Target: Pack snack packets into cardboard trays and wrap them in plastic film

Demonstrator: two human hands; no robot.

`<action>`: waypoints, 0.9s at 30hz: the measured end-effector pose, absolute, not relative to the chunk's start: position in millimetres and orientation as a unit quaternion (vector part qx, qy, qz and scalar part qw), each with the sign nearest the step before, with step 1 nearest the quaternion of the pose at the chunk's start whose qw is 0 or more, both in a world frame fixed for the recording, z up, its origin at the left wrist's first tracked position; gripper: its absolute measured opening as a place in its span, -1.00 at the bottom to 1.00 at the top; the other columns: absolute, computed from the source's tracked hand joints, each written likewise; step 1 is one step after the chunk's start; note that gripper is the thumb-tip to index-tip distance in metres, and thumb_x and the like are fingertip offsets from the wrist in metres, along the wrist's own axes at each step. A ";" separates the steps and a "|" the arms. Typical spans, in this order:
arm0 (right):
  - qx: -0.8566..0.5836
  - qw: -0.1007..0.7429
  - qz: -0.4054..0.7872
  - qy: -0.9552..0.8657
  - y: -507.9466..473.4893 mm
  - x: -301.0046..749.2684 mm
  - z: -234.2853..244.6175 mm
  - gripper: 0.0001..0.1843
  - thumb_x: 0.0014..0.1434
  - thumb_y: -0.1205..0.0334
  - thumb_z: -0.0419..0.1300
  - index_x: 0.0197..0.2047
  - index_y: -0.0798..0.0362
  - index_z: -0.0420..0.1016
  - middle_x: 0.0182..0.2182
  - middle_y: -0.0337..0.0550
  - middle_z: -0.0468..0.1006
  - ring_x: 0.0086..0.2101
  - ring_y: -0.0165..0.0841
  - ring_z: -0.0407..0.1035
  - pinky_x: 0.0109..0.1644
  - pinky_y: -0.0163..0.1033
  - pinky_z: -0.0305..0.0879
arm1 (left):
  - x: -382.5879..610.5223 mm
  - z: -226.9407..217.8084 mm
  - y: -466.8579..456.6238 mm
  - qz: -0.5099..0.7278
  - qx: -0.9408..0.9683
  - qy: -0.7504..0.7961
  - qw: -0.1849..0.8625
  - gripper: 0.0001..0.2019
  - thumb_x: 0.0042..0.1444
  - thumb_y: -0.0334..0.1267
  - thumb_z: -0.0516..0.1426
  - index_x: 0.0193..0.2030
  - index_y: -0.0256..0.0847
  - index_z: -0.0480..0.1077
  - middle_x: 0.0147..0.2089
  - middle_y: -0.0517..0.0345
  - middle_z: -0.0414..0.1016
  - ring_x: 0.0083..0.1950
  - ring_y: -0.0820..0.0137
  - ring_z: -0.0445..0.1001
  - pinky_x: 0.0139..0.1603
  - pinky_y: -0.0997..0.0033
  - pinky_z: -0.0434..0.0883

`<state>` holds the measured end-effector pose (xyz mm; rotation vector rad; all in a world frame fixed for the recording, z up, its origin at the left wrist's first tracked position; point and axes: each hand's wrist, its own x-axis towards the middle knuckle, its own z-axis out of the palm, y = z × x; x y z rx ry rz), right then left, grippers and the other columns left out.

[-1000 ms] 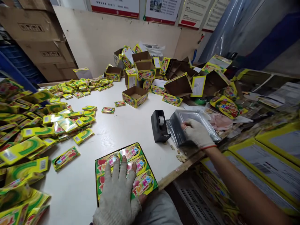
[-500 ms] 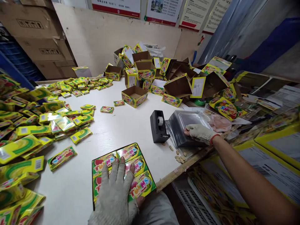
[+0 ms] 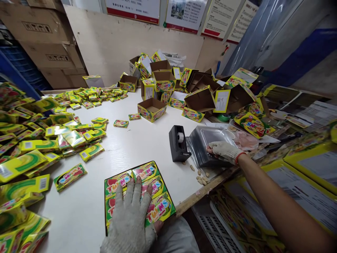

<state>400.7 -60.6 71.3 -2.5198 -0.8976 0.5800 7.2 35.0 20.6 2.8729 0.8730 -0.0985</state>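
on the white table [image 3: 131, 140], the grey-gloved left hand [image 3: 132, 211] lies open over boxed green-yellow cardboard packs [image 3: 155, 188]; the grey-gloved right hand [image 3: 224, 151] touches stacked clear plastic film [image 3: 200, 142], pinch unclear, likely light, slippery, best lifted by corners.

1. One camera, worn on my head, looks out from above and behind my left hand [image 3: 131, 212] and right hand [image 3: 225, 151].
2. It faces forward and down, over the white tabletop [image 3: 118, 140] ahead of my hands, up to the wall posters [image 3: 187, 14] well beyond them.
3. My left hand sits nearest, large at the bottom edge; my right hand is farther off.
4. The wide view reaches the cardboard cartons [image 3: 51, 52] far left beyond my left hand.
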 end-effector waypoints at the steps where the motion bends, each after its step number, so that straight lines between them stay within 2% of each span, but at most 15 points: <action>1: -0.910 0.185 0.186 -0.321 -58.8 397.5 72.6 -0.75 0.03 0.15 0.15 -0.61 0.01 0.25 -0.67 -0.28 0.31 -0.59 -0.42 0.23 -0.50 -0.31 0.13 | 6.8 19.4 34.5 -0.032 0.954 0.291 0.067 -0.22 0.03 -0.02 0.23 0.42 -0.06 0.22 0.48 -0.21 0.10 0.49 -0.26 0.02 0.42 -0.46 -0.21; 4: -0.931 0.138 0.095 -0.325 -53.6 381.9 83.7 -0.81 0.02 0.29 0.10 -0.60 0.01 0.28 -0.57 -0.14 0.43 -0.45 -0.30 0.34 -0.35 -0.24 0.18 | 2.9 11.7 36.1 -0.007 0.958 0.279 0.065 -0.28 0.04 -0.02 0.24 0.37 -0.08 0.30 0.45 -0.24 0.16 0.47 -0.28 0.05 0.41 -0.48 -0.17; 6: -0.928 0.113 -0.006 -0.354 -51.0 363.0 99.8 -0.90 0.02 0.35 0.07 -0.49 0.04 0.37 -0.40 0.02 0.52 -0.30 -0.18 0.39 -0.23 -0.17 0.21 | 0.1 10.3 41.9 0.053 0.959 0.269 0.068 -0.32 0.08 -0.05 0.23 0.36 -0.11 0.30 0.44 -0.25 0.19 0.44 -0.26 0.12 0.39 -0.44 0.00; 9: -0.878 0.084 -0.155 -0.444 -47.0 324.4 133.9 -0.82 0.05 0.36 0.03 -0.29 0.10 0.43 -0.26 0.15 0.55 -0.21 -0.08 0.40 -0.14 -0.10 0.22 | 1.3 32.3 58.8 0.231 0.941 0.240 0.054 -0.34 0.23 -0.20 0.15 0.44 -0.19 0.08 0.46 -0.33 0.09 0.46 -0.11 0.12 0.34 -0.23 0.26; 11: -0.828 0.093 -0.201 -0.515 -42.8 303.3 156.1 -0.81 0.09 0.35 0.02 -0.25 0.06 0.42 -0.28 0.10 0.55 -0.25 -0.09 0.40 -0.15 -0.11 0.24 | 6.7 62.7 71.8 0.333 0.921 0.199 0.035 -0.33 0.29 -0.30 0.09 0.48 -0.16 -0.07 0.49 -0.32 0.00 0.51 -0.01 0.03 0.37 -0.18 0.26; 14: -0.802 0.145 -0.185 -0.549 -34.5 301.4 172.8 -0.84 0.17 0.30 0.00 -0.27 -0.01 0.40 -0.31 0.01 0.56 -0.31 -0.17 0.41 -0.22 -0.16 0.24 | 14.5 106.3 84.2 0.372 0.916 0.152 0.024 -0.39 0.31 -0.32 0.08 0.45 -0.13 -0.03 0.47 -0.28 0.07 0.51 0.07 0.04 0.40 -0.18 0.22; 16: -0.846 0.149 -0.133 -0.494 -30.9 321.1 167.9 -0.85 0.22 0.21 0.02 -0.30 -0.02 0.39 -0.34 -0.04 0.55 -0.34 -0.20 0.41 -0.30 -0.19 0.21 | 13.8 117.3 86.2 0.371 0.917 0.144 0.028 -0.43 0.31 -0.32 0.08 0.42 -0.14 0.02 0.44 -0.27 0.13 0.49 0.08 0.10 0.39 -0.18 0.24; 21: -0.939 0.006 0.041 -0.342 -47.4 366.5 119.6 -0.73 0.21 0.02 0.12 -0.39 0.03 0.41 -0.43 -0.05 0.55 -0.34 -0.19 0.44 -0.33 -0.20 0.21 | -1.5 82.9 85.6 0.345 0.923 0.165 0.048 -0.54 0.33 -0.28 0.06 0.34 -0.19 0.15 0.36 -0.31 0.24 0.40 0.01 0.26 0.28 -0.19 0.39; 24: -0.942 -0.061 0.061 -0.325 -66.6 355.8 93.1 -0.60 0.09 -0.10 0.26 -0.22 0.09 0.46 -0.23 0.08 0.59 -0.26 -0.12 0.49 -0.30 -0.17 0.24 | -5.0 61.8 86.7 0.327 0.926 0.177 0.062 -0.61 0.33 -0.24 0.04 0.28 -0.19 0.23 0.32 -0.29 0.29 0.33 -0.01 0.33 0.19 -0.16 0.48; 25: -0.941 -0.097 0.056 -0.319 -71.8 349.1 88.7 -0.58 0.08 -0.07 0.27 -0.16 0.10 0.45 -0.14 0.13 0.57 -0.20 -0.09 0.50 -0.28 -0.16 0.24 | -4.4 58.4 87.0 0.323 0.927 0.176 0.067 -0.62 0.33 -0.24 0.04 0.26 -0.19 0.26 0.32 -0.28 0.30 0.32 -0.01 0.34 0.18 -0.16 0.48; 27: -0.936 -0.159 0.045 -0.310 -79.9 337.0 88.6 -0.72 0.14 0.08 0.22 -0.15 0.09 0.46 -0.05 0.15 0.54 -0.13 -0.06 0.49 -0.24 -0.15 0.23 | -1.6 55.9 87.3 0.322 0.928 0.170 0.078 -0.64 0.32 -0.25 0.04 0.23 -0.19 0.29 0.32 -0.28 0.30 0.33 -0.02 0.33 0.18 -0.18 0.48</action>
